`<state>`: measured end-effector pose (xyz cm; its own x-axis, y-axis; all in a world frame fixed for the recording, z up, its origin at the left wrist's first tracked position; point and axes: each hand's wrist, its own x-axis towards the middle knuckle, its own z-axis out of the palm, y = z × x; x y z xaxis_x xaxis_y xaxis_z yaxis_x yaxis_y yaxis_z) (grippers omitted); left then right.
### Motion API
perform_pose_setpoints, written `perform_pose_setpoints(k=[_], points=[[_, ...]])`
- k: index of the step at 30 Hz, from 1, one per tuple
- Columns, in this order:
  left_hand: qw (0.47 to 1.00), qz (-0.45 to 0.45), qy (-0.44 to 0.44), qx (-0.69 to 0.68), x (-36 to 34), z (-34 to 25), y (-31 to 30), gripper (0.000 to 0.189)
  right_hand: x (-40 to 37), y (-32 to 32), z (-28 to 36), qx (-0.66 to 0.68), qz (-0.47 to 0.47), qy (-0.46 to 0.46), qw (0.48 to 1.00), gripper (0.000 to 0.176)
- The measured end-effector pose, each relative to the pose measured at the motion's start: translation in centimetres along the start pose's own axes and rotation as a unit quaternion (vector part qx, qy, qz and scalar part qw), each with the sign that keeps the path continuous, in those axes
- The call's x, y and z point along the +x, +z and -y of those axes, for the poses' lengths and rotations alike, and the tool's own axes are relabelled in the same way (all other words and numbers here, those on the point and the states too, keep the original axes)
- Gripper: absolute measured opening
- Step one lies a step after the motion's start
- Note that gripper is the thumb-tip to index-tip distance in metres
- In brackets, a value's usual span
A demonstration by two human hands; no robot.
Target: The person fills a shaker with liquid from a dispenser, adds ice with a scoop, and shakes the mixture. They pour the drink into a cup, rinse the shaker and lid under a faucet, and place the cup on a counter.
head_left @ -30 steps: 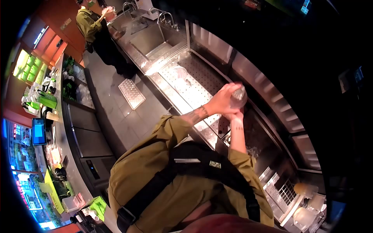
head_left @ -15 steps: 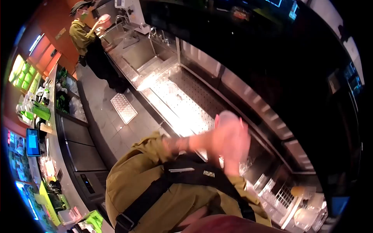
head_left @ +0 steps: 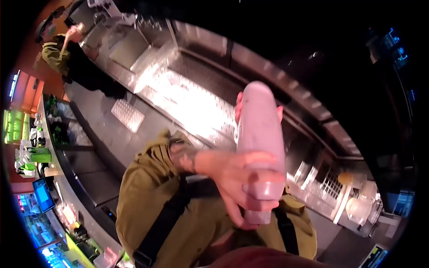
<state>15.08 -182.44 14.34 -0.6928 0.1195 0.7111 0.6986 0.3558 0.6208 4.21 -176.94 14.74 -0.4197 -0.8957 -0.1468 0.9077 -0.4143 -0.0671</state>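
A pale pinkish cocktail-type shaker [head_left: 261, 125] is held in front of my chest, its rounded end pointing away and its stepped cap end towards me. My left hand [head_left: 243, 176] is closed around the shaker near its cap end, slightly blurred. Behind the far part of the shaker, my right hand [head_left: 238, 109] grips it from below. Only fingertips on both sides show; the palm is hidden by the shaker.
A steel counter with a perforated drain surface [head_left: 196, 98] runs ahead, leading to a sink [head_left: 129, 49]. A co-worker [head_left: 76, 62] stands at the far left. Containers [head_left: 357, 207] and a wire rack [head_left: 326, 190] sit at right. A side counter holds a screen [head_left: 43, 195].
The shaker has swung from a blurred, end-on position to lying lengthwise in view, both hands still on it. My view has shifted, so the co-worker and counter appear further left.
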Motion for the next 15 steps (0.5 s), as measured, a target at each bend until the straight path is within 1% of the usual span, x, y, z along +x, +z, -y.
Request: perform_pose_setpoints(k=[1,2,4,5,6,7,8,9,11,12,13,15], points=[[0.974,0.004,-0.165,-0.156,-0.3,1.0,0.6,0.026,-0.3,0.3,0.1,0.003,0.017,0.011,1.000,0.054],[0.896,-0.047,-0.322,-0.303,-0.6,2.1,1.1,0.023,-0.2,0.1,0.0,0.008,0.012,0.002,1.000,0.054],[0.953,-0.127,-0.219,-0.166,1.8,0.6,2.1,0.024,-0.1,-1.1,-0.7,0.011,-0.022,-0.025,0.999,0.054],[0.990,-0.091,-0.085,-0.059,1.8,-0.2,1.6,0.030,0.2,-1.2,-0.6,0.003,-0.029,-0.034,0.999,0.053],[0.995,-0.050,0.066,0.063,2.4,-0.3,0.0,0.039,-0.6,-0.5,-0.9,0.000,-0.015,-0.024,1.000,0.053],[0.963,-0.009,0.203,0.176,2.9,-0.9,-1.0,0.049,-1.6,0.2,-1.0,0.002,-0.003,-0.017,1.000,0.053],[0.955,-0.019,0.229,0.187,3.1,-1.1,-1.5,0.046,-2.2,0.6,-1.3,0.001,0.005,-0.013,1.000,0.053],[0.960,-0.027,0.213,0.180,3.6,-0.5,-1.9,0.044,-2.0,0.6,-1.3,0.000,0.001,-0.018,1.000,0.053],[0.971,-0.035,0.167,0.170,4.8,2.8,-3.0,0.039,0.2,-0.7,-1.1,-0.006,-0.030,-0.049,0.998,0.052],[0.975,-0.039,0.150,0.161,4.7,3.3,-2.9,0.037,1.7,-0.9,-0.8,-0.006,-0.040,-0.058,0.997,0.052],[0.975,-0.047,0.155,0.152,4.6,2.7,-2.3,0.035,1.1,-0.7,-0.9,-0.010,-0.031,-0.055,0.998,0.052],[0.966,-0.069,0.200,0.151,4.0,-0.5,-1.4,0.030,-1.7,0.8,-1.5,-0.012,0.005,-0.031,0.999,0.051]])
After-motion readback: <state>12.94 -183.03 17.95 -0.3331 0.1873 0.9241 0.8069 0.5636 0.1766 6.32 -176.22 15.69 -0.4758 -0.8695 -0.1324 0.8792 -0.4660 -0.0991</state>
